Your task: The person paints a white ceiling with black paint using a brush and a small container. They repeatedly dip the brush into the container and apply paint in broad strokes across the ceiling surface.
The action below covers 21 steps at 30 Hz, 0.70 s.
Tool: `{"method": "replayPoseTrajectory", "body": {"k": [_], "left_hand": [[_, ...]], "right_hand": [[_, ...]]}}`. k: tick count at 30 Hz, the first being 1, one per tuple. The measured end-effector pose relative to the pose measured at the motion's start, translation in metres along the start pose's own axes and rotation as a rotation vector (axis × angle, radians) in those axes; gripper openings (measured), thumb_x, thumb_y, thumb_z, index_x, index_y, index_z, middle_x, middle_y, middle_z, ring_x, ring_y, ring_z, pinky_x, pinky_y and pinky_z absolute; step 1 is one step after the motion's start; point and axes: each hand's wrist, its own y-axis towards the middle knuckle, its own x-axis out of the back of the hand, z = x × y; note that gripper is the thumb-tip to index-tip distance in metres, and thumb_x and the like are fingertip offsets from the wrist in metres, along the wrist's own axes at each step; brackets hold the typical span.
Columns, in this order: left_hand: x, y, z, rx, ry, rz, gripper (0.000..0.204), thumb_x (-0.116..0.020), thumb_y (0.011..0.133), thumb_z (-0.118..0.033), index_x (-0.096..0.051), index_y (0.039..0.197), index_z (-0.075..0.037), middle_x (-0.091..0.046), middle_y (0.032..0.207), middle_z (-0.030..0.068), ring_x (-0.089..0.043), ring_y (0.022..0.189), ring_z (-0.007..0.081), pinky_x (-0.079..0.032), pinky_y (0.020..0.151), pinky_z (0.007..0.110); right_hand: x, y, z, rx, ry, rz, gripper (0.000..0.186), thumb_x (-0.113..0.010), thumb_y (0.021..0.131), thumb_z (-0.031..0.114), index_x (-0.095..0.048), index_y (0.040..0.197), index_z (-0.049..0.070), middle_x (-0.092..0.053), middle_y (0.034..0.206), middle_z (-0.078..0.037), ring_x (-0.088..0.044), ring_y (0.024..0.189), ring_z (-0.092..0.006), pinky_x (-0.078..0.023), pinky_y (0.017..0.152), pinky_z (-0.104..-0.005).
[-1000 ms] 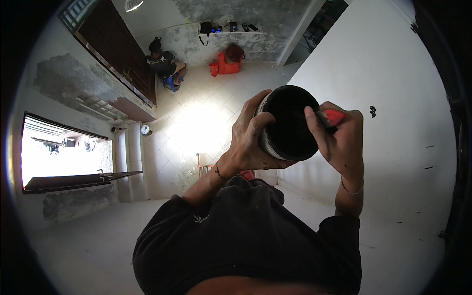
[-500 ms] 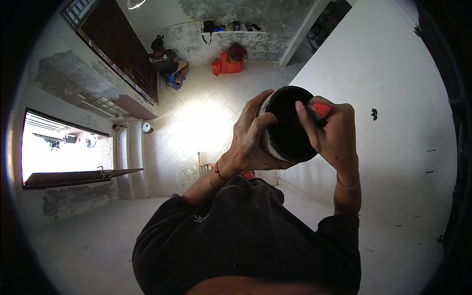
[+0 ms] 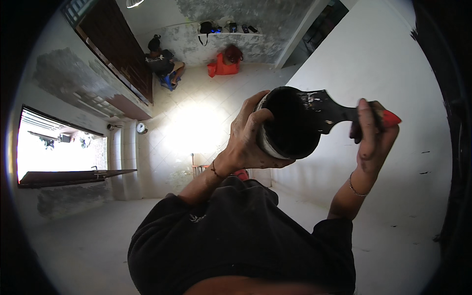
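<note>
My left hand (image 3: 244,140) is closed round the side of a round paint can (image 3: 290,140), thumb over its rim. The can's outside is pale and smeared, its inside black; how full it is cannot be made out. In my right hand (image 3: 372,140) I grip a flat, wide paintbrush (image 3: 327,110) by its handle, which ends in a red tip. The brush has a dark, paint-flecked head lying over the can's right rim, its bristle end lost against the black inside.
A white wall (image 3: 393,162) with dark marks rises on my right. Below me are a reddish ladder-like frame (image 3: 196,169) and the tiled floor (image 3: 164,142). Farther off, a person (image 3: 162,64) sits on a blue stool, near an orange-red bag (image 3: 226,67). An open window (image 3: 59,147) is at left.
My right hand has moved right, away from the can's mouth, drawing the paintbrush out so its head shows over the rim. My left hand still holds the can.
</note>
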Motion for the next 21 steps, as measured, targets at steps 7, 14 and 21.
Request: {"method": "replayPoseTrajectory", "body": {"k": [7, 14, 21], "left_hand": [[0.005, 0.003, 0.006, 0.032, 0.015, 0.008, 0.104, -0.103, 0.051, -0.042, -0.04, 0.128, -0.014, -0.049, 0.142, 0.029, -0.054, 0.131, 0.0461, -0.053, 0.103, 0.052], [0.008, 0.004, 0.012, 0.036, 0.005, 0.005, 0.105, -0.102, 0.05, -0.044, -0.039, 0.128, -0.015, -0.048, 0.142, 0.0275, -0.054, 0.131, 0.0455, -0.054, 0.103, 0.052], [0.003, -0.002, 0.014, 0.054, -0.033, -0.013, 0.1, -0.1, 0.05, -0.042, -0.043, 0.128, -0.016, -0.049, 0.138, 0.0252, -0.056, 0.124, 0.047, -0.058, 0.093, 0.055]], "right_hand": [[0.022, 0.019, -0.015, -0.013, 0.262, -0.296, 0.028, -0.072, 0.092, 0.022, -0.063, 0.076, 0.0, -0.058, 0.067, -0.006, -0.046, 0.045, -0.0107, -0.032, 0.041, -0.0236], [0.064, 0.027, -0.043, 0.448, -0.019, -0.121, 0.029, -0.06, 0.099, -0.002, -0.068, 0.125, 0.007, -0.066, 0.098, -0.011, -0.062, 0.074, -0.0154, -0.047, 0.052, -0.0199], [0.078, 0.03, -0.033, 0.727, -0.348, -0.133, 0.034, -0.054, 0.103, -0.002, -0.061, 0.135, 0.003, -0.065, 0.11, -0.014, -0.066, 0.085, -0.0178, -0.053, 0.057, -0.0188]]}}
